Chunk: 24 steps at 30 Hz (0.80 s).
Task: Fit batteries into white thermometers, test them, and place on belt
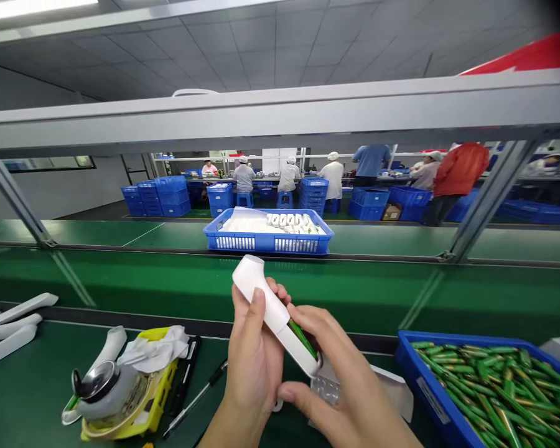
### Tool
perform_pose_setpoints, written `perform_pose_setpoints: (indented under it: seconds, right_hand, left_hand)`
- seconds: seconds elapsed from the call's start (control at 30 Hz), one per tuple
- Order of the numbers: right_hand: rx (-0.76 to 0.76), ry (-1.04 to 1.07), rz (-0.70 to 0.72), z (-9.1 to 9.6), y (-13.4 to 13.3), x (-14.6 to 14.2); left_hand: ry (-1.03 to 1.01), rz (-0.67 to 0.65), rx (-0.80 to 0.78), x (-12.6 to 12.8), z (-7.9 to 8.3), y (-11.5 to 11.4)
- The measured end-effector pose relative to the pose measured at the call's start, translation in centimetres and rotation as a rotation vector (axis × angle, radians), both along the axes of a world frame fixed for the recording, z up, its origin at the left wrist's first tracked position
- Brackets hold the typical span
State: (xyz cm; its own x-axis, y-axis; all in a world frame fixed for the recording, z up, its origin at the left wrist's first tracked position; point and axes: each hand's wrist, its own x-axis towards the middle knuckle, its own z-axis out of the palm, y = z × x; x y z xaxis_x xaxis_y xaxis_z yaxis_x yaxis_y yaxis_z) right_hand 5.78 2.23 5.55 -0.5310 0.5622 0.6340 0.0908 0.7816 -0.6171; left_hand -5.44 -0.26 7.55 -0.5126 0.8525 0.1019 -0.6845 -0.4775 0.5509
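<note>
A white plastic housing (pixel 270 308) with an angled head is in my left hand (pixel 256 348); the thumb lies across its front and the fingers wrap behind. The lower part of its handle is open, and a narrow green circuit board (pixel 303 341) shows inside. My right hand (pixel 340 367) has its fingers curled against the board and the handle's lower end, with the thumb held apart below. Those fingers hide part of the board. Under my right hand lies a white tray (pixel 394 389) with clear bubbled plastic (pixel 325 391).
A blue bin of green boards (pixel 429 386) stands right. Left are a yellow basket (pixel 156 407) with a pump bottle (pixel 109 389) and cloth, pens (pixel 196 398), and white shells (pixel 14 323). Ahead, a blue crate (pixel 268 241) of white parts sits on the green conveyor (pixel 121 233). People work beyond.
</note>
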Motion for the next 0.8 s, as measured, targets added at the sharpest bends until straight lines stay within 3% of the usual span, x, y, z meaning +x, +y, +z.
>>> perform_pose_setpoints:
  seconds: [0.1,0.27,0.4,0.5,0.7,0.8]
  right_hand:
    - [0.008,0.077,-0.041,-0.3,-0.1,-0.4]
    - [-0.429,0.166,-0.077,0.8,-0.2,0.0]
    - [-0.72,0.223,0.049,1.5,-0.1,0.3]
    - [-0.848,0.266,0.17,1.4,0.2,0.2]
    - [-1.012,0.307,0.466,0.8,0.4,0.0]
    - [-1.012,0.253,0.553,0.5,0.2,-0.2]
  left_hand:
    - [-0.011,0.061,0.043,-0.1,-0.1,0.1]
    - [0.195,-0.129,0.125,-0.8,0.2,-0.1]
    - [0.407,-0.058,0.04,-1.1,0.3,-0.2]
    - [0.458,-0.005,0.008,-1.3,0.2,-0.1]
    - [0.442,-0.18,0.049,-2.8,-0.2,0.0]
    - [0.467,-0.201,0.029,-3.2,-0.5,-0.2]
